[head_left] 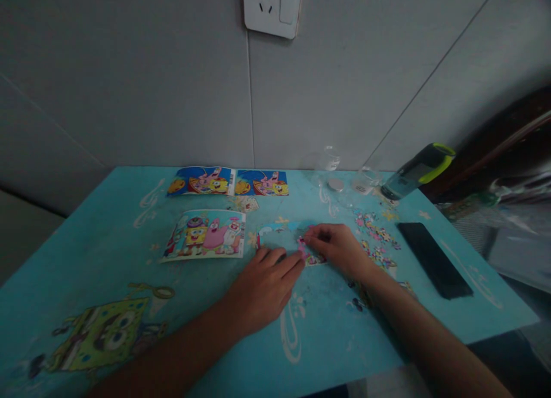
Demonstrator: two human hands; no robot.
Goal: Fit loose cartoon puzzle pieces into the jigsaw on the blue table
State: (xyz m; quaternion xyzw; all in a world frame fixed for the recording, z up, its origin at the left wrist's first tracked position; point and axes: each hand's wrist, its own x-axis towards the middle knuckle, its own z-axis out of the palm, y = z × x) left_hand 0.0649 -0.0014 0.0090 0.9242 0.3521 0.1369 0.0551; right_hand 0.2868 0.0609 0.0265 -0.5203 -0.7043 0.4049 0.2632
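A partly assembled cartoon jigsaw [279, 236] lies on the turquoise table [107, 243] just beyond my hands. My left hand [262, 286] rests flat on the table, fingers stretched, fingertips touching the jigsaw's near edge. My right hand [338, 246] is curled, pinching a small pink puzzle piece [302, 247] at the jigsaw's right side. Loose puzzle pieces [376, 240] are scattered to the right of that hand.
A cartoon reference picture [206, 234] lies left of the jigsaw, two smaller prints [228, 182] behind it. A black phone [434, 259] lies at right, a tilted green-capped bottle [415, 171] and clear plastic containers [333, 163] near the wall. A wall socket [271, 8] is above.
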